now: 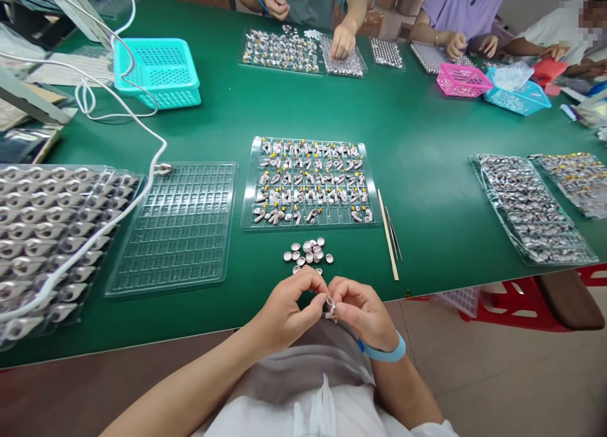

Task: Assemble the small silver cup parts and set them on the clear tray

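Observation:
My left hand point(296, 301) and my right hand point(363, 307) meet at the table's front edge, fingertips pinched together. Between them is a small whitish, shiny part point(331, 305), partly covered by the fingers; its exact kind does not show. Just beyond my hands lies a loose group of small round metal caps point(309, 252). Behind the caps sits a clear plastic tray point(249, 203) with rows of small pale curved parts with yellow bits. A wooden stick point(387, 234) and metal tweezers point(393, 234) lie to the right of that tray.
Left are a clear compartment tray point(180, 234), a tray of larger metal parts point(52, 234), a white cable point(164, 146) and a turquoise basket point(161, 95). Filled trays point(531, 209) lie right. Co-workers' hands point(344, 42) work across the green table point(332, 108), near a pink basket point(462, 80).

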`<act>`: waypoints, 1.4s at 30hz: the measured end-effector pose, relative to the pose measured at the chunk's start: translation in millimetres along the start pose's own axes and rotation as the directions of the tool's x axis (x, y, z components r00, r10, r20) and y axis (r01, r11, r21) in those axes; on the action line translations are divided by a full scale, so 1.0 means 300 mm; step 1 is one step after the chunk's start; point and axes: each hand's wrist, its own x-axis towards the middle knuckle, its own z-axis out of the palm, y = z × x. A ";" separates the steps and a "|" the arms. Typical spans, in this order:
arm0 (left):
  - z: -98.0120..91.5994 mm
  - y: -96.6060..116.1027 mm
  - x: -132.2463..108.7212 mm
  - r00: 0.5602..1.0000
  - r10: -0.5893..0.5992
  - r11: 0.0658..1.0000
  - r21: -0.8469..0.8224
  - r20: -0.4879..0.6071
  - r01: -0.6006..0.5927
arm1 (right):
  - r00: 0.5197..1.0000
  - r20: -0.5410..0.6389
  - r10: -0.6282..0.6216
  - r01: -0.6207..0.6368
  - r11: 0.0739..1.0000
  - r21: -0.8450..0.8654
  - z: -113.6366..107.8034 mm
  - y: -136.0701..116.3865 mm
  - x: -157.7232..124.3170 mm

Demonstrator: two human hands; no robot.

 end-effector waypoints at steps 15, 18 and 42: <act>-0.204 -0.100 -0.068 0.990 -0.038 0.743 0.658 -0.138 0.120 | 1.000 -0.002 0.028 -0.028 0.985 -0.168 -0.039 -0.047 -0.026; -0.209 -0.105 -0.062 0.993 -0.013 0.730 0.677 -0.119 0.090 | 0.999 -0.006 0.032 -0.033 0.981 -0.189 -0.032 -0.052 -0.013; -0.140 -0.084 -0.017 0.990 0.046 0.915 0.403 -0.134 0.012 | 0.984 -0.112 -0.139 0.083 0.913 -0.400 -0.022 -0.026 -0.020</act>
